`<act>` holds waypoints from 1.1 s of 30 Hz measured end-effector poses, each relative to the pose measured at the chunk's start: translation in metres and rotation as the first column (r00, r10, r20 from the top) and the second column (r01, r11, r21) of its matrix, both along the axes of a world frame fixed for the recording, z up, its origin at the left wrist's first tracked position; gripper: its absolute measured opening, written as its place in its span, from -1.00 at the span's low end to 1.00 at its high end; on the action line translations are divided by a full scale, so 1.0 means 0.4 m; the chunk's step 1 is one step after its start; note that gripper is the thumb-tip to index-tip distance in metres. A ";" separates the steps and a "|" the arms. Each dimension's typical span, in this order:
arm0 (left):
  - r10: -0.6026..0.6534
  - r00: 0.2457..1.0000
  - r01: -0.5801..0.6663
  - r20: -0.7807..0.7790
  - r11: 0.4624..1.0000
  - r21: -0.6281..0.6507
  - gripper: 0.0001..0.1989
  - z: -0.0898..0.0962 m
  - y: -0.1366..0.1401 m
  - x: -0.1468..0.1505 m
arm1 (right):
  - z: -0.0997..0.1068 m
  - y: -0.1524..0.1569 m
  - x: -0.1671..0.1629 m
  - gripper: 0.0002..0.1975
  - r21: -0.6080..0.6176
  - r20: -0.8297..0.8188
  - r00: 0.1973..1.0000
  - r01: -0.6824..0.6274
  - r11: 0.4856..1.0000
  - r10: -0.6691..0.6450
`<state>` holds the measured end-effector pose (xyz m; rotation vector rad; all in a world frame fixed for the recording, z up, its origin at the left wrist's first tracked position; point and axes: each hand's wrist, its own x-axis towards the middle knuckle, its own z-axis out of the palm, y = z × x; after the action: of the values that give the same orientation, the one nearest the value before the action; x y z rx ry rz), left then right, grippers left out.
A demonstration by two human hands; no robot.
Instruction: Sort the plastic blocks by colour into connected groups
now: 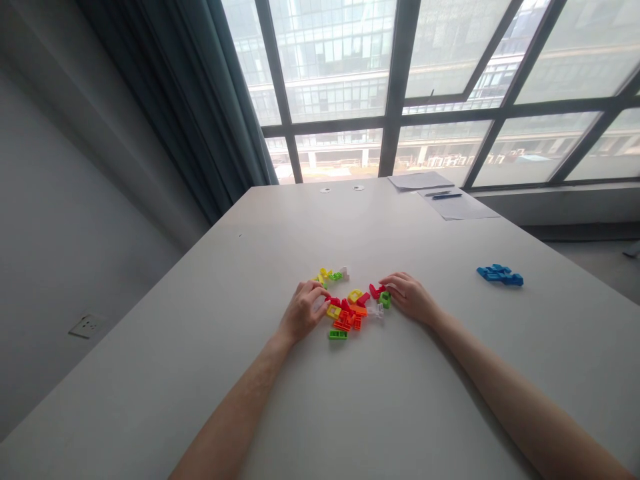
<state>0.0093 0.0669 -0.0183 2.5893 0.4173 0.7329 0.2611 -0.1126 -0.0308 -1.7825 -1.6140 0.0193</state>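
A loose heap of small plastic building pieces lies on the white table (300,413) between my hands. My left hand (303,312) is at the heap's left side, thumb and forefinger closed around a red piece (333,302). Right by that thumb is a yellow square piece (334,311). On the other side, my right hand (409,297) rests with its fingers stretched out, touching a red piece (376,291) and a green piece (385,299). Orange pieces (344,321) fill the heap's middle, with a clear piece (376,311) to their right and a green piece (338,335) in front.
Yellow pieces (325,273), a light green piece (336,276) and a whitish piece (345,273) lie behind the heap. Joined blue pieces (500,275) sit off to the right. Paper sheets (463,208) with pens (447,196) lie at the far right, near the window.
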 end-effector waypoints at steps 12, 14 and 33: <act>0.003 1.000 -0.003 0.014 1.000 -0.002 -0.91 0.003 -0.003 0.001 | 0.003 0.001 0.007 -0.67 -0.025 -0.172 0.983 -0.062 0.998 0.057; 0.007 1.000 -0.007 0.018 1.000 0.004 -0.91 0.003 -0.003 0.000 | 0.004 0.000 0.005 -0.67 -0.023 -0.195 0.980 -0.051 0.998 0.046; -0.155 0.986 0.146 0.061 0.981 0.130 -0.61 0.070 -0.131 0.027 | 0.131 -0.011 -0.111 -0.62 -0.075 -0.695 0.699 -0.306 0.949 0.170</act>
<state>0.0199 0.0146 0.0097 2.6659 0.1557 0.8186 0.2166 -0.1169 0.0214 -1.4145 -1.2887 0.8839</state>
